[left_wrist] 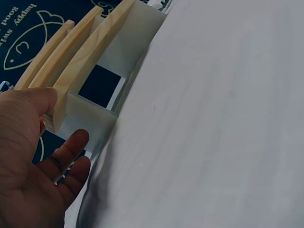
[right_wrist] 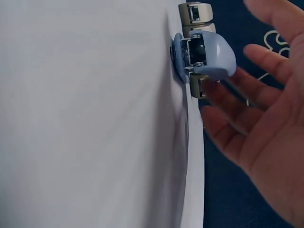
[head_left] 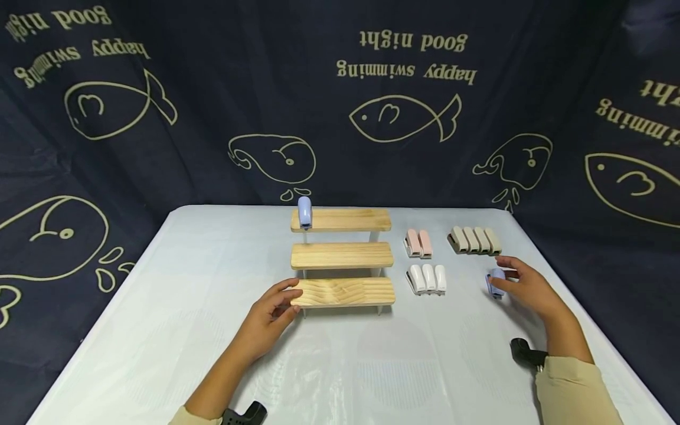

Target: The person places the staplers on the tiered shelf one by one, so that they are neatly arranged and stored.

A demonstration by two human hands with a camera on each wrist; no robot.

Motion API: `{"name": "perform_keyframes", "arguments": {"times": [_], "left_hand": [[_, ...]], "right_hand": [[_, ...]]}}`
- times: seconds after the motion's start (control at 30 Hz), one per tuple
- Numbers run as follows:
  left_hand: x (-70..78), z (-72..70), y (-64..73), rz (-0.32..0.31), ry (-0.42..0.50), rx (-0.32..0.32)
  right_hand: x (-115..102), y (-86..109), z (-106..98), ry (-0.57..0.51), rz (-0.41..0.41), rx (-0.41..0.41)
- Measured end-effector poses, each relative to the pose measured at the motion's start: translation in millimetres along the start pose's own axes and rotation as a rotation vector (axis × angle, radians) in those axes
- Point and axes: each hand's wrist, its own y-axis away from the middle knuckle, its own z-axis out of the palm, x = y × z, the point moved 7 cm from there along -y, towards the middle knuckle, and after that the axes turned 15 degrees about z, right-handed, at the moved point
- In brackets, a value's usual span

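A three-tier display shelf with wooden boards (head_left: 342, 255) stands on the white table. My left hand (head_left: 268, 319) holds the left end of its lowest board (head_left: 345, 292); in the left wrist view the thumb (left_wrist: 45, 99) lies against the board's front and a fingertip shows behind it. My right hand (head_left: 531, 289) is at a blue mini stapler (head_left: 496, 283) on the table's right side. In the right wrist view its spread fingers (right_wrist: 223, 95) reach behind this stapler, with the thumb apart. Another blue stapler (head_left: 305, 212) stands on the top board's left end.
Right of the shelf are two pink staplers (head_left: 418, 243), three white staplers (head_left: 427, 278) and a row of several beige staplers (head_left: 474, 240). A dark printed curtain (head_left: 340, 171) hangs behind the white table (head_left: 223, 248).
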Motion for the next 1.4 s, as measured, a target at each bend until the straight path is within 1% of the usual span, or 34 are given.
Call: {"name": "perform_keyframes", "arguments": {"times": [0.17, 0.3, 0.43, 0.57, 0.77, 0.83, 0.97, 1.07, 1.2, 1.33, 1.4], "left_hand": [[2.1, 1.8, 0.1, 0.003, -0.002, -0.009], [1.6, 1.9, 1.0, 0.001, -0.007, -0.006], [2.3, 1.4, 0.7, -0.007, -0.006, -0.007], [3.7, 1.3, -0.5, -0.008, -0.011, -0.014], [4.3, 0.6, -2.1, -0.005, -0.013, -0.020], [3.8, 0.1, -2.4, -0.006, -0.011, -0.018], [1.5, -1.0, -1.6, -0.012, -0.011, -0.010], [0.1, -1.3, -1.3, -0.001, -0.013, -0.007], [-0.2, -1.2, -0.9, 0.017, -0.018, -0.007], [-1.0, -1.1, 0.4, 0.004, -0.012, -0.008], [-1.2, -0.7, 0.6, 0.000, -0.005, -0.009]], "right_hand": [[7.9, 0.3, 4.2, 0.059, 0.038, -0.033], [13.0, 1.3, 6.1, 0.092, 0.022, -0.037], [13.2, 2.8, 6.3, 0.092, -0.013, -0.040], [13.5, 4.9, 7.2, 0.095, -0.025, -0.058], [15.3, 6.3, 10.1, 0.100, -0.010, -0.087], [15.2, 6.2, 10.8, 0.093, -0.009, -0.089], [13.7, 5.4, 11.8, 0.080, -0.031, -0.088], [13.1, 4.6, 11.8, 0.073, -0.049, -0.077], [14.1, 3.3, 11.8, 0.077, -0.040, -0.063], [16.0, 2.0, 13.9, 0.073, -0.020, -0.076], [16.5, 2.0, 13.6, 0.088, -0.012, -0.069]]}}
